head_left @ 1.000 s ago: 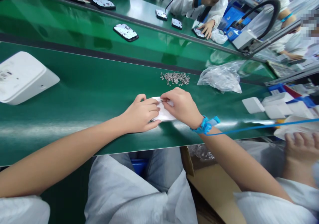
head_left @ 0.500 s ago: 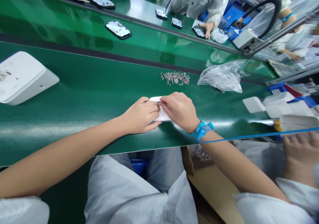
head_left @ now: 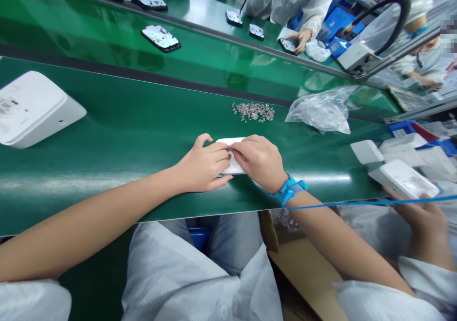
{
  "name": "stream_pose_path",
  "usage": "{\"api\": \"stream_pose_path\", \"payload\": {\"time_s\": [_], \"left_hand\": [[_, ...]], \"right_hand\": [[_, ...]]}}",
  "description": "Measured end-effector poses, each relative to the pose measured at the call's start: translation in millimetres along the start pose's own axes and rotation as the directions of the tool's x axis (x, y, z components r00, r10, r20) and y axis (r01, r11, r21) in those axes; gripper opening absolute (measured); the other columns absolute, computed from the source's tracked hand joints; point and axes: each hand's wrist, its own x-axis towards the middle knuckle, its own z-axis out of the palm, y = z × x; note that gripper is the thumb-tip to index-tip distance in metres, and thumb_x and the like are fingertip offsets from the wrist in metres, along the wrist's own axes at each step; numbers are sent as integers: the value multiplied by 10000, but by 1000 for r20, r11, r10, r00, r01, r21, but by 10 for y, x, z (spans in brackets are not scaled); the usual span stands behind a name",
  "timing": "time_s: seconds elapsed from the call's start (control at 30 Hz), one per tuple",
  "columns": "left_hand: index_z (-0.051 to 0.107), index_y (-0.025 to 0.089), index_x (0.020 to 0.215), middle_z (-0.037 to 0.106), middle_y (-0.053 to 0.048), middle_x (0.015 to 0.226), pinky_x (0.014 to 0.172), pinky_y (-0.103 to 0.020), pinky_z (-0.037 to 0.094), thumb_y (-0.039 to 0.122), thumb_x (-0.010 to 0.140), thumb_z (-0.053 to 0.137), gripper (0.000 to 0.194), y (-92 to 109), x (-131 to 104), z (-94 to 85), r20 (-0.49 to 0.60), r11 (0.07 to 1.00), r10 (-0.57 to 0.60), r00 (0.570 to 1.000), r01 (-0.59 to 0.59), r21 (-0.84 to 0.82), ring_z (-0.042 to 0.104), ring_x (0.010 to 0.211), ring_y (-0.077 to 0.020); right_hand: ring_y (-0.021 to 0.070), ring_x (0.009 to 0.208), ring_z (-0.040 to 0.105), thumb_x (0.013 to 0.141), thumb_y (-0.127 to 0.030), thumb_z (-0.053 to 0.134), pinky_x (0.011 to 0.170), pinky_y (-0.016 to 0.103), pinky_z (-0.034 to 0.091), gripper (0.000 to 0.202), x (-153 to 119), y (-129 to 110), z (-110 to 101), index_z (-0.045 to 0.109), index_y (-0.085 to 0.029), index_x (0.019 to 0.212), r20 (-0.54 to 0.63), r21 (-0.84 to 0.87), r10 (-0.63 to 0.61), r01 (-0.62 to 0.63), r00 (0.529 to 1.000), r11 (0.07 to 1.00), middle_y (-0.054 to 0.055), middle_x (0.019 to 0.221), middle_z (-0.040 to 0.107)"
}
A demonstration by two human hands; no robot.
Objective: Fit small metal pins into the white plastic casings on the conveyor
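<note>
A small flat white plastic cover [head_left: 233, 145] lies on the green bench surface [head_left: 135, 126], mostly hidden under both hands. My left hand [head_left: 202, 164] grips its left side, fingers curled over the edge. My right hand [head_left: 259, 161] presses on its right half with closed fingers; a blue wrist strap [head_left: 290, 190] with a blue cord sits on that wrist. A little heap of tiny metal parts [head_left: 253, 111] lies just beyond the cover.
A white housing [head_left: 32, 109] lies at the left. A crumpled clear bag [head_left: 319, 111] and white covers [head_left: 364, 150] sit at the right, where a neighbour's hand [head_left: 417, 211] holds a white part. Dark boards [head_left: 160, 38] ride the far belt, with other workers' hands beyond.
My hands stayed on the white cover, the right shifting slightly left over it. The board on the far belt moved left. The neighbour at right lifted a white part.
</note>
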Motion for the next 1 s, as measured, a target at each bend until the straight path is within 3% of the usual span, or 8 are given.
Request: {"api": "stream_pose_path", "payload": {"time_s": [0.33,0.67,0.77,0.9,1.0], "left_hand": [[683,175,932,753,-93,1087,901,-475,299,364,991,556,235,-5,9,6,35,1000,-9,999,10,-19,606,1220,-295],[646,156,895,736,-72,1030,855,-462,282,384,998,546,269,-16,18,22,-3,999,31,1000,-30,35,617,1146,-267],[640,147,880,731,-76,1010,854,-466,273,395,997,539,292,5,16,18,-14,995,56,998,-55,81,627,1107,-262],[650,139,873,741,-87,1027,830,-457,267,393,1008,529,312,51,1,11,-19,985,91,996,-87,148,635,1068,-257],[661,130,887,744,-86,1020,826,-457,267,390,1014,518,323,73,-4,5,-11,987,76,997,-73,146,645,1029,-243]], "right_hand": [[199,796,630,1011,-173,533,734,328,454,224,-36,-15,36,733,-200,914,-47,3,53,-53,997,999,50,811,737],[208,786,609,1002,-119,513,714,346,441,252,-1,23,4,712,-171,856,-4,-7,-91,91,996,996,55,763,702],[214,784,594,999,-110,501,705,348,442,231,6,47,5,717,-165,934,-31,31,-123,124,992,992,55,766,688],[244,927,600,954,-145,552,818,386,481,203,52,75,-50,692,-175,1097,-97,109,-5,16,995,994,83,981,718],[278,1005,565,864,-194,638,881,439,456,155,113,84,-96,699,-195,1006,-9,97,72,-70,997,993,85,1063,691]]}}
